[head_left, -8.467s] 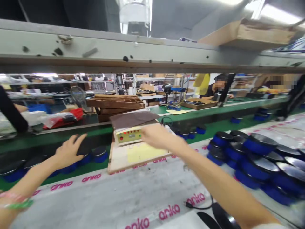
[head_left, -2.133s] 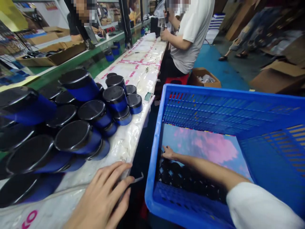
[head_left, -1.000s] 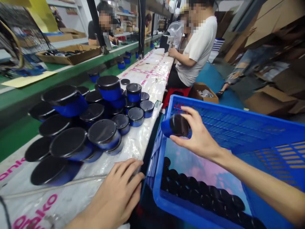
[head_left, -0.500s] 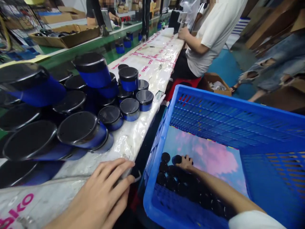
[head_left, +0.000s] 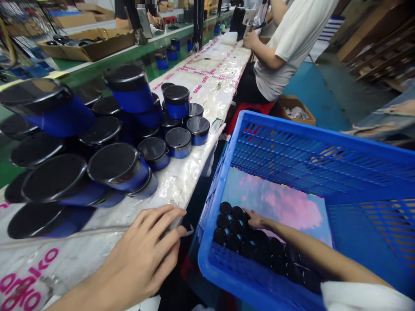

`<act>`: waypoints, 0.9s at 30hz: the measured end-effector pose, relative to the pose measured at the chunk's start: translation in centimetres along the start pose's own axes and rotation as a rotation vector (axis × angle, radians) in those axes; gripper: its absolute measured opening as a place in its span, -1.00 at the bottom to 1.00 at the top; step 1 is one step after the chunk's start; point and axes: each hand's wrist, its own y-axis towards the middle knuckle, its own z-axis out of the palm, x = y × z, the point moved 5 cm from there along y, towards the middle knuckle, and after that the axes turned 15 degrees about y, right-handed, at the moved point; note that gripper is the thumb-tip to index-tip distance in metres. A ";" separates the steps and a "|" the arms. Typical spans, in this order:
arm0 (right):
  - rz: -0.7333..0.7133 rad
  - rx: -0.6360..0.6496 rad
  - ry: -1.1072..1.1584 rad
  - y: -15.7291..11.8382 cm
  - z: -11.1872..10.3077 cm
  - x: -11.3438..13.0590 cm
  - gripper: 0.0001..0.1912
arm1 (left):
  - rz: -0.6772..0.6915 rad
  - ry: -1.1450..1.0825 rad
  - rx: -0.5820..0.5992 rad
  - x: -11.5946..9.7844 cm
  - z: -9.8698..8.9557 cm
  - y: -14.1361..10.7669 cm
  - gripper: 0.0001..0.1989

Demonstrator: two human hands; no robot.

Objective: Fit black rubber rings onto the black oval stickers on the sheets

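Observation:
In the blue plastic basket [head_left: 301,131] my right hand [head_left: 257,219] reaches down to rows of round black-topped canisters [head_left: 235,225]. A finger is stretched out by the canister [head_left: 237,212] at the end of the upper row; whether it touches is too small to tell. My left hand [head_left: 145,248] lies with its fingers apart on the plastic-covered table edge, holding nothing visible. Beyond it stand stacked blue canisters with shiny black tops [head_left: 113,164]. A pink-and-blue printed sheet [head_left: 285,201] covers the basket's floor.
A person in a white shirt [head_left: 292,47] sits farther along the table, above a carton [head_left: 296,110] on the floor. Across the green conveyor [head_left: 147,56] is an open cardboard tray [head_left: 90,45]. Another person works at the back left.
My right hand has let go of the canister, which now sits in line with the others in the basket. The left hand has barely moved; the view has shifted slightly.

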 end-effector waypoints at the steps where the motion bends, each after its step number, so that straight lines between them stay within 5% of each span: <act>1: -0.042 -0.054 0.001 -0.2 -1.4 1.2 -0.70 | 0.002 0.000 -0.001 0.0 0.0 0.0 -0.79; 4: -0.236 -0.287 0.009 -1.6 -8.4 6.8 -0.66 | 0.022 -0.004 -0.004 0.1 0.2 0.0 -0.80; 8: -0.679 -0.659 0.081 -7.7 -18.9 18.7 -0.60 | 0.016 -0.032 -0.015 0.0 0.0 0.2 -0.81; 11: -1.010 -0.788 0.151 -13.8 -22.5 27.9 -0.51 | 0.014 -0.048 -0.017 -0.1 -0.2 0.3 -0.83; 13: -1.187 -0.731 0.131 -16.7 -22.0 33.3 -0.42 | 0.011 -0.048 -0.019 -0.1 -0.2 0.3 -0.84; 16: -1.337 -0.529 -0.062 -18.1 -18.4 40.1 -0.16 | 0.008 -0.047 -0.035 -0.1 -0.2 0.2 -0.85; 19: -1.182 -0.319 -0.180 -16.5 -14.4 44.9 0.08 | 0.007 -0.056 -0.062 -0.2 -0.2 0.2 -0.86; 22: -1.000 -0.247 -0.111 -14.8 -11.8 48.1 0.06 | 0.004 -0.052 -0.088 -0.1 -0.3 0.2 -0.87; 27: -1.013 -0.252 -0.087 -14.9 -11.2 49.7 -0.16 | 0.006 -0.038 -0.132 0.0 -0.3 0.2 -0.87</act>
